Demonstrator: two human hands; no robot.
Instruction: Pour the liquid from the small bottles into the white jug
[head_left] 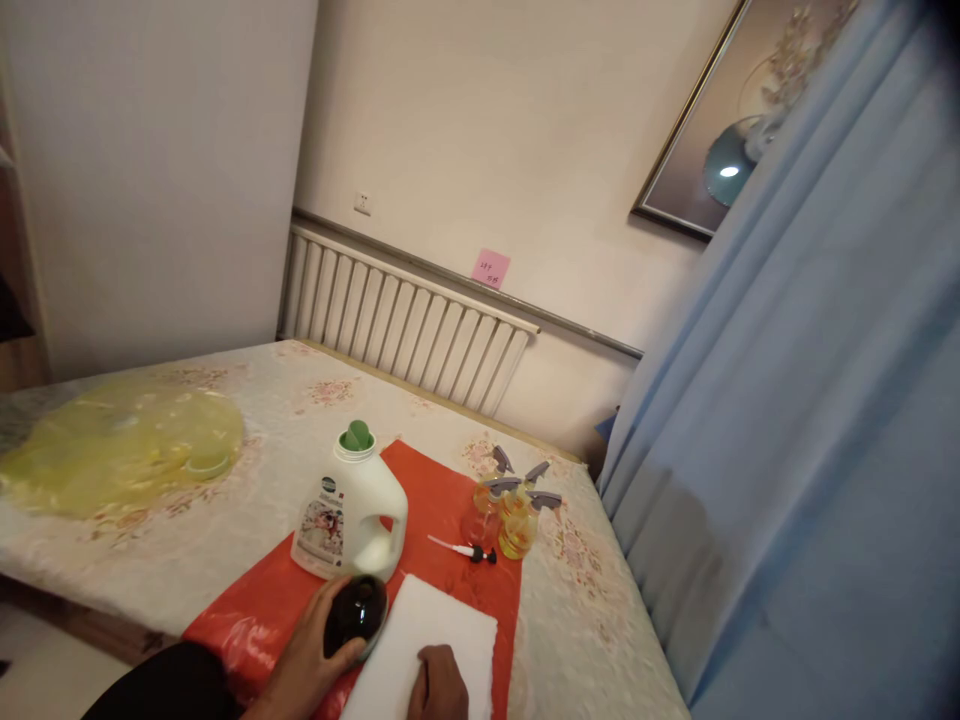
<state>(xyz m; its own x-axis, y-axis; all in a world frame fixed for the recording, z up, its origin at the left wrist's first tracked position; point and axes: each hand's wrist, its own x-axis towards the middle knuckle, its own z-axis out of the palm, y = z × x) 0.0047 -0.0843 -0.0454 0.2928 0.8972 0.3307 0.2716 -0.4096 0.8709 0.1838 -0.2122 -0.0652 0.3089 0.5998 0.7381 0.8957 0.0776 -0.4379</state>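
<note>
My left hand (316,634) is wrapped around a dark, rounded, glossy bottle (355,615) at the near edge of the red sheet (439,490). Just behind the bottle stands a large white detergent jug (352,520) with a floral label and a green piece in its uncapped mouth. My right hand (439,684) is closed and rests over a folded white cloth or paper towel (450,620); what its fingers hold, if anything, is hidden. Beyond the white stack, a black pump head (480,553) with a pale tube lies on the red sheet.
Several spray bottles (517,530) with grey triggers and yellow or reddish liquid are grouped at the sheet's right edge. A translucent yellow plastic bag (127,445) lies on the table's left. A radiator (405,310) runs behind, and a blue curtain (787,400) hangs at right.
</note>
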